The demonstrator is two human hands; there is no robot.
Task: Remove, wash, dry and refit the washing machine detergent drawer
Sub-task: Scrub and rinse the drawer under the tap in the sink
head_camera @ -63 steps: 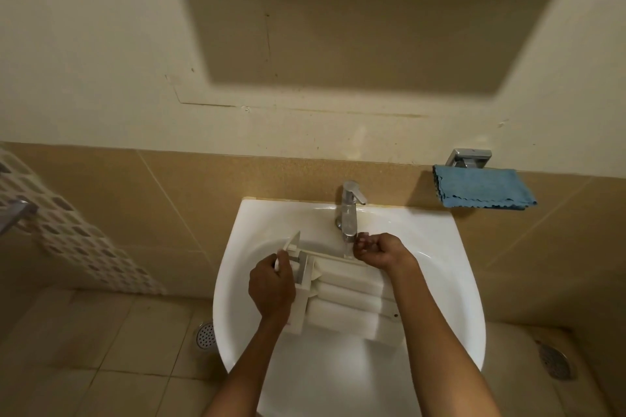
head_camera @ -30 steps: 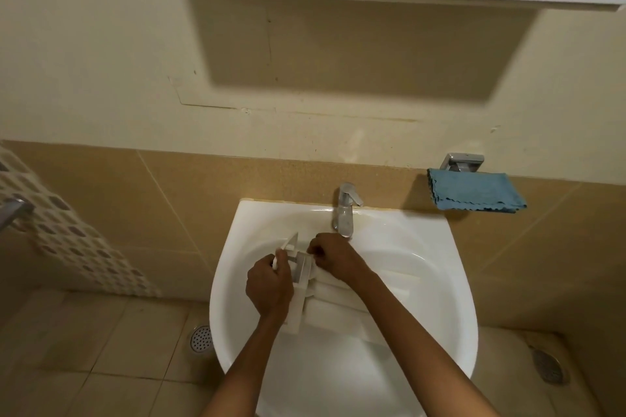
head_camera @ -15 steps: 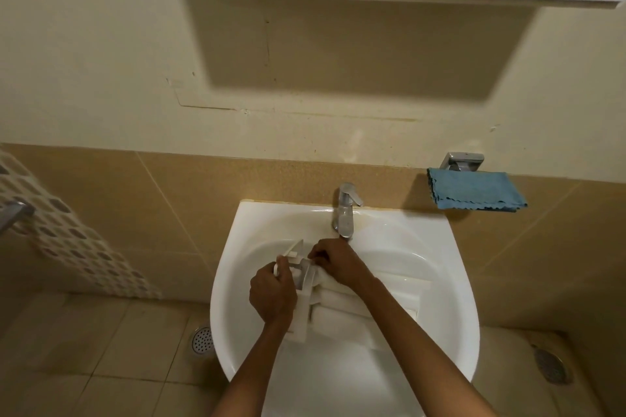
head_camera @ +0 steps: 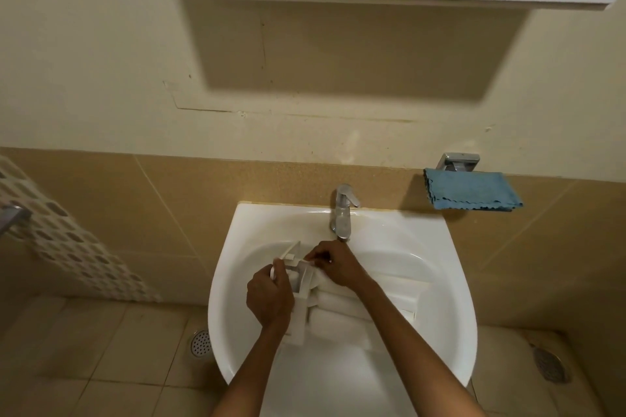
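We hold the white drawer [head_camera: 342, 318] in the sink [head_camera: 450, 298], below the tap [head_camera: 342, 213]. It lies long from 10 o'clock to 4 o'clock, its front end at 10. Our left hand [head_camera: 269, 298] grips that front end. Our right hand [head_camera: 338, 267] pinches a small piece on top.

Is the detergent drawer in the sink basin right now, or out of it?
In the basin: the detergent drawer lies across the sink bowl below the tap, the left hand and the right hand gripping its end.
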